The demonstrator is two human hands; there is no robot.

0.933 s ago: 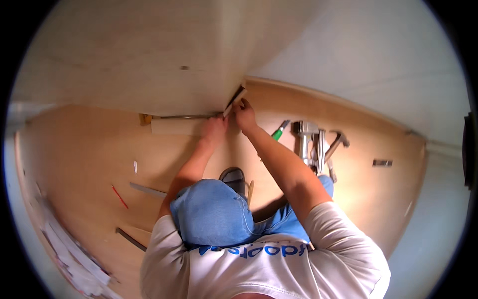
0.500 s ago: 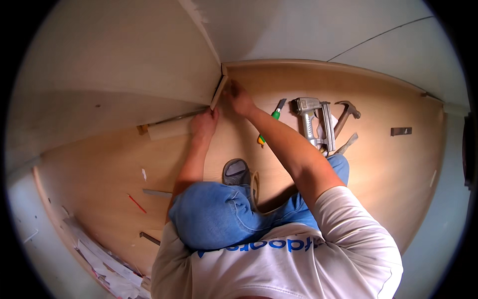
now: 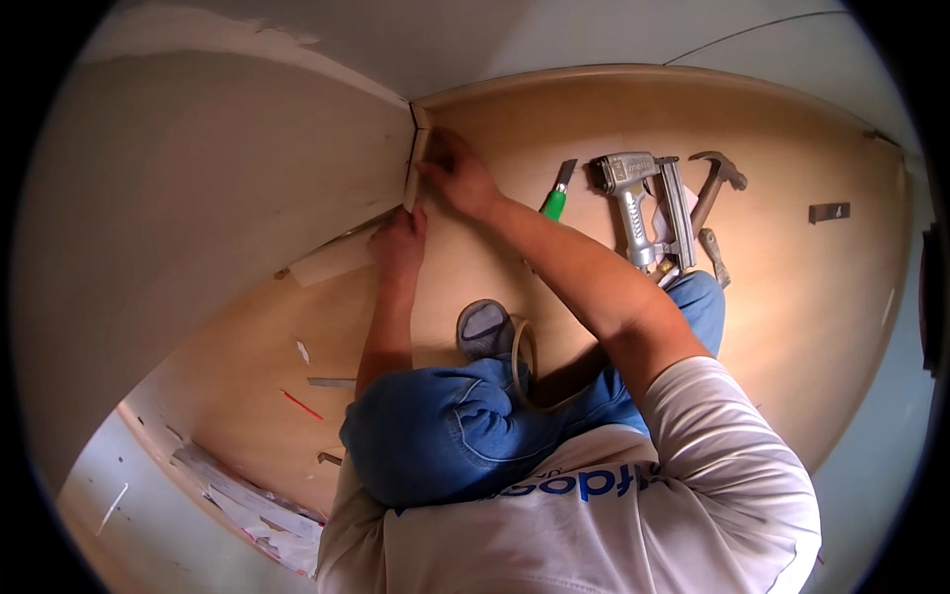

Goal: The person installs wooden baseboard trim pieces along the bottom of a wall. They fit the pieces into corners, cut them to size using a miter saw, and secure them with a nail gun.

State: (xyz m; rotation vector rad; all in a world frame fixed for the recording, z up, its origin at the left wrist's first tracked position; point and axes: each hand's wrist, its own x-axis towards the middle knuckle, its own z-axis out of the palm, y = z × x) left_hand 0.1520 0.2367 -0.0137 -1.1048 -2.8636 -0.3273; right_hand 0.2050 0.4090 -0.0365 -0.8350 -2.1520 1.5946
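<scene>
A short pale wood trim strip stands against the end of the wall partition, by the inner corner. My left hand has its fingers closed round the strip's near end. Close to the strip's upper part is my right hand, thumb at the strip's edge and fingers curled; shadow hides what they may hold. A longer pale trim board runs along the wall base left of my left hand, with a dark gap behind it.
Right of my right arm lie a green-handled utility knife, a silver nail gun, a claw hammer and a chisel-like tool. A metal block sits farther right. A red stick and paper scraps lie left.
My right hand has moved closer to the trim strip, its thumb now at the edge. My left hand stays at the near end. The whole view has shifted and tilted.
</scene>
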